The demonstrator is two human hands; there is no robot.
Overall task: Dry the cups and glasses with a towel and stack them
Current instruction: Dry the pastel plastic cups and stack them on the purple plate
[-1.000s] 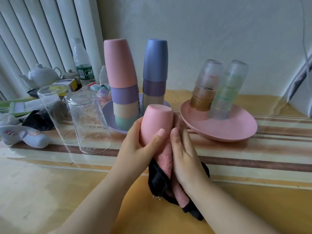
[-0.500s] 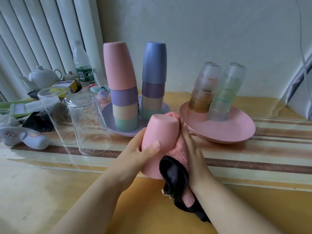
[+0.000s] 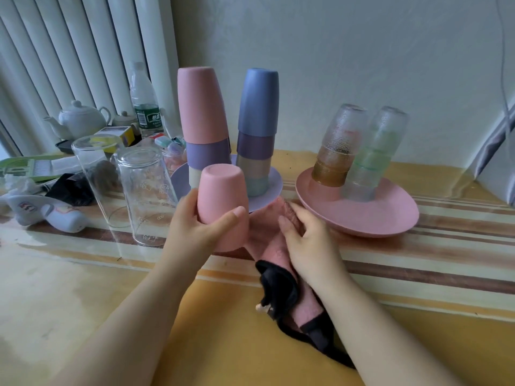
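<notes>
— Between thumb and curled fingers of the left hand (image 3: 195, 227)?
— An upturned pink cup (image 3: 223, 207), gripped base-up above the table (image 3: 418, 274).
— Right of those fingers?
— The right hand (image 3: 309, 243), fingers bent, pinching a pink-and-black towel (image 3: 278, 257) just beside the cup.

Pink cup (image 3: 223, 203) now clear of towel (image 3: 274, 246), hands parted.
</notes>
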